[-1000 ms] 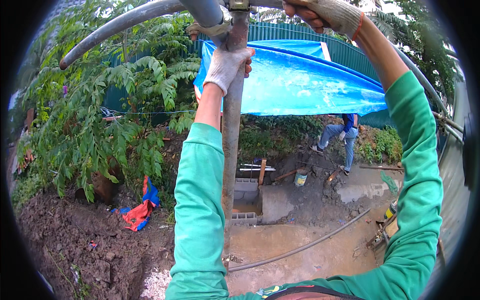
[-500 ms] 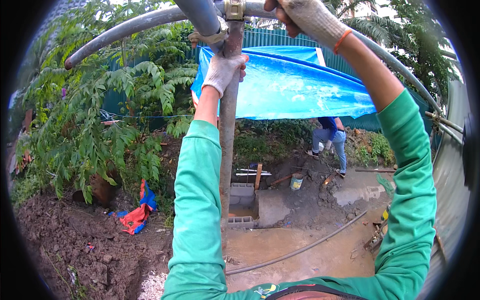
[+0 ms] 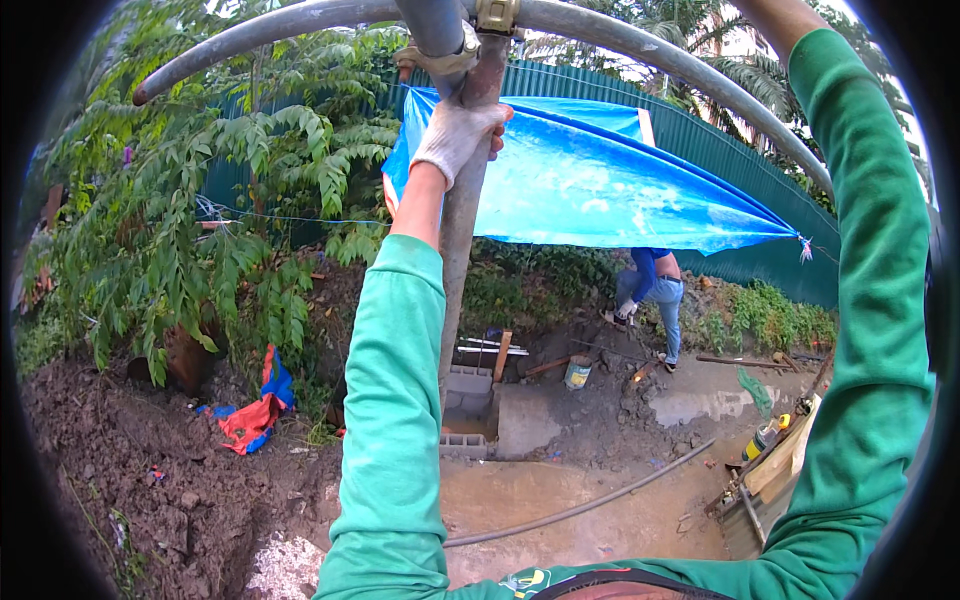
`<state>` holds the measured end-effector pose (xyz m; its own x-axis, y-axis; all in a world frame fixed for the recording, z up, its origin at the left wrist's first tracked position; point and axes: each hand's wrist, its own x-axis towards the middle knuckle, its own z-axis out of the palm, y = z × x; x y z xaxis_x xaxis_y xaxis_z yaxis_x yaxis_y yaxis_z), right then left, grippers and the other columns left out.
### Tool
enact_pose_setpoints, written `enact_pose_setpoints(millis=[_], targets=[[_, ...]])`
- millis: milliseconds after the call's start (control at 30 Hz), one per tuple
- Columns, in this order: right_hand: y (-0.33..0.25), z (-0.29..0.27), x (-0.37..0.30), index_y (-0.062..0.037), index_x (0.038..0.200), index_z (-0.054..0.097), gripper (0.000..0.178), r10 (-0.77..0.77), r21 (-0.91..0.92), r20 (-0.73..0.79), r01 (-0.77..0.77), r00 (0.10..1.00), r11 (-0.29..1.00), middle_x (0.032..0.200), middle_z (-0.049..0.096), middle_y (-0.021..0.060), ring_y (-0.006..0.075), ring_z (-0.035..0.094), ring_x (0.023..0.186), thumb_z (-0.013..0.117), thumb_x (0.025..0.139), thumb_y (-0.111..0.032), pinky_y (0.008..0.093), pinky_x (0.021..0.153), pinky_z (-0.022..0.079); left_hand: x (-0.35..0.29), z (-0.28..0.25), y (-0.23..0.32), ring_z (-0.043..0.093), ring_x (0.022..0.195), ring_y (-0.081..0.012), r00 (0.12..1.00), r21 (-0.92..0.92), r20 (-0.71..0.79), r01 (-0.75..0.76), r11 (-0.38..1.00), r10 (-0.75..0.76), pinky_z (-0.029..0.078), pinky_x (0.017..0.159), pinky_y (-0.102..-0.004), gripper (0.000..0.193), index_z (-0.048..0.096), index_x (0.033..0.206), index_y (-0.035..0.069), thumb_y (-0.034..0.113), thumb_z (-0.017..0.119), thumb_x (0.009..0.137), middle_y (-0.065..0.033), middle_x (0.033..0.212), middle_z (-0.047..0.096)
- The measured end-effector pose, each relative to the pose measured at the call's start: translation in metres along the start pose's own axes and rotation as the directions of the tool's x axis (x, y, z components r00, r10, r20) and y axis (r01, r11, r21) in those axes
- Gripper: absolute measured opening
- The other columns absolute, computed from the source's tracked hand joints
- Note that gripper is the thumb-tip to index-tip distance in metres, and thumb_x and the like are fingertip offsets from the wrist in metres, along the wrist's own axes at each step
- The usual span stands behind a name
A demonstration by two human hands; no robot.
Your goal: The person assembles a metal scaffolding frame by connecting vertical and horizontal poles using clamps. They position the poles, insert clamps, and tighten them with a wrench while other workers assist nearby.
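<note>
My left hand (image 3: 460,138), in a whitish knit work glove, is closed around the upright steel scaffold pipe (image 3: 461,240), just under its top joint. A pipe coupler (image 3: 497,14) sits at that joint, where a long horizontal pipe (image 3: 650,48) crosses. Another coupler (image 3: 440,60) is right above my left hand, on a thicker pipe (image 3: 430,22) that slants toward me. My right arm, in a green sleeve (image 3: 858,220), reaches up past the top edge; the right hand itself is out of the picture.
Beyond hangs a blue tarp (image 3: 600,185), before a green corrugated fence (image 3: 740,115). A person (image 3: 655,290) stoops below it on muddy ground, near a bucket (image 3: 578,372). Concrete blocks (image 3: 465,445) edge a pit. A hose-like pipe (image 3: 600,498) crosses muddy water. Leafy branches (image 3: 230,170) fill the left.
My right hand has left the horizontal pipe and gone up and right out of view. My left hand keeps its hold on the upright pipe. The view has shifted slightly.
</note>
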<state>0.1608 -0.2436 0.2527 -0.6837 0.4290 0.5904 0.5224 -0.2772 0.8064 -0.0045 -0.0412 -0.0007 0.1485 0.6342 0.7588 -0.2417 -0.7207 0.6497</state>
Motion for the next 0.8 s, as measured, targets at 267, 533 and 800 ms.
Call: enact_pose_setpoints(millis=[267, 533, 800], targets=[[-0.006, -0.002, 0.016, -0.0107, 0.09, 0.081, 0.056, 0.021, -0.057, -0.002, -0.021, 1.0, 0.998, 0.075, 0.075, 0.0131, 0.0272, 0.075, 0.073, 0.047, 0.109, -0.05, 0.0415, 0.071, 0.06, 0.003, -0.002, -0.003, 0.069, 0.063, -0.014, 1.0, 0.016, 0.006, 0.013, 1.0, -0.013, 0.06, 0.058, -0.0315, 0.03, 0.071, 0.101, 0.001, 0.027, 0.083, 0.09, -0.005, 0.079, 0.069], [-0.007, 0.006, 0.021, -0.0181, 0.105, 0.083, 0.053, -0.009, -0.115, -0.04, 0.004, 0.999, 0.993, 0.08, 0.077, 0.0133, 0.0274, 0.077, 0.077, 0.046, 0.109, -0.056, 0.0461, 0.073, 0.061, 0.002, -0.002, -0.006, 0.069, 0.064, -0.0138, 1.0, -0.002, 0.024, -0.01, 1.0, 0.01, 0.06, 0.058, -0.0311, 0.03, 0.072, 0.103, 0.002, 0.026, 0.084, 0.09, -0.0043, 0.079, 0.07], [-0.008, 0.03, 0.004, -0.0105, 0.103, 0.08, 0.055, 0.108, 0.07, -0.025, -0.106, 0.994, 0.992, 0.083, 0.077, 0.0148, 0.0285, 0.075, 0.076, 0.045, 0.111, -0.053, 0.0446, 0.078, 0.06, 0.004, -0.001, -0.006, 0.069, 0.065, -0.0135, 1.0, -0.009, 0.009, 0.004, 1.0, -0.004, 0.061, 0.058, -0.0305, 0.031, 0.071, 0.105, 0.003, 0.025, 0.085, 0.088, -0.005, 0.081, 0.069]])
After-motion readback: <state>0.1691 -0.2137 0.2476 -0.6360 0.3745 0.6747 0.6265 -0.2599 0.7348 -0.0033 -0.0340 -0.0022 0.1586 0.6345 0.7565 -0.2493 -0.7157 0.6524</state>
